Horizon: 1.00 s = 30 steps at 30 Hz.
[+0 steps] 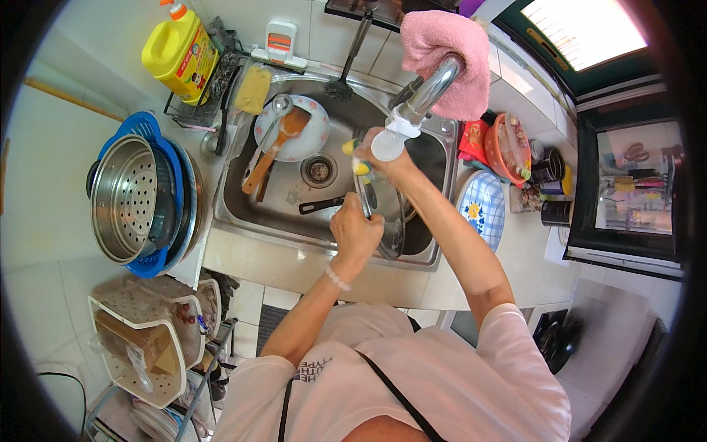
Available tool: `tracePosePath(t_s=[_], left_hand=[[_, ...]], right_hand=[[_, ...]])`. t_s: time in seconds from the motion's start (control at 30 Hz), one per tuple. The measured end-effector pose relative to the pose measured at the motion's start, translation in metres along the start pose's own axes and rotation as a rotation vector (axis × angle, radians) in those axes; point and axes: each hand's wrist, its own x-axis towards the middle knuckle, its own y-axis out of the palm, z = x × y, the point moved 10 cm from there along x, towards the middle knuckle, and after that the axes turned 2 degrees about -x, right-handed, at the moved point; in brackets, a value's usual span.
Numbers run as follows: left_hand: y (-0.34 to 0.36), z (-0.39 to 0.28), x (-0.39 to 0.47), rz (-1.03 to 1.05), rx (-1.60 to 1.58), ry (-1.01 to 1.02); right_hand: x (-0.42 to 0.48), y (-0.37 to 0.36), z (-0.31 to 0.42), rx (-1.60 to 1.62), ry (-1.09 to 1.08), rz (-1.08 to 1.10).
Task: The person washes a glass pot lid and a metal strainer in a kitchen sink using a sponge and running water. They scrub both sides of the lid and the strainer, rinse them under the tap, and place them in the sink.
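My left hand (356, 229), with a pale bead bracelet at its wrist, grips one end of a thin, long metal utensil (362, 194) over the sink. Its exact kind is hard to tell edge-on. My right hand (386, 152), partly hidden by the faucet's white spray head (388, 145), clasps a yellow sponge (362, 167) against the utensil's far end. Below my hands lie a black-handled pan (320, 205) and a glass lid (392, 235) in the steel sink (293, 218). A bowl (309, 138) holds a wooden spatula (276, 149) and a metal ladle (282, 104) at the left.
Left of the sink stands a stack with a steel steamer (124, 201) and blue colander (160, 132). Behind are a yellow detergent jug (185, 61), a sponge (253, 91) and a brush (339, 88). A pink towel (467, 72) drapes the faucet (436, 83). A checked plate (481, 207) lies right.
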Motion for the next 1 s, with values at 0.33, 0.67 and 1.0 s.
tracePosePath(t_s=[0.33, 0.67, 1.0], left_hand=[[-0.005, -0.007, 0.01, -0.022, 0.03, 0.012], [-0.003, 0.001, 0.002, -0.062, -0.1, 0.045], [-0.009, 0.012, 0.008, -0.066, -0.111, -0.039]], right_hand=[[-0.009, -0.001, 0.002, 0.166, -0.02, -0.047], [-0.064, 0.001, 0.018, -0.401, -0.136, -0.033], [-0.053, 0.013, 0.011, -0.297, -0.098, 0.03]])
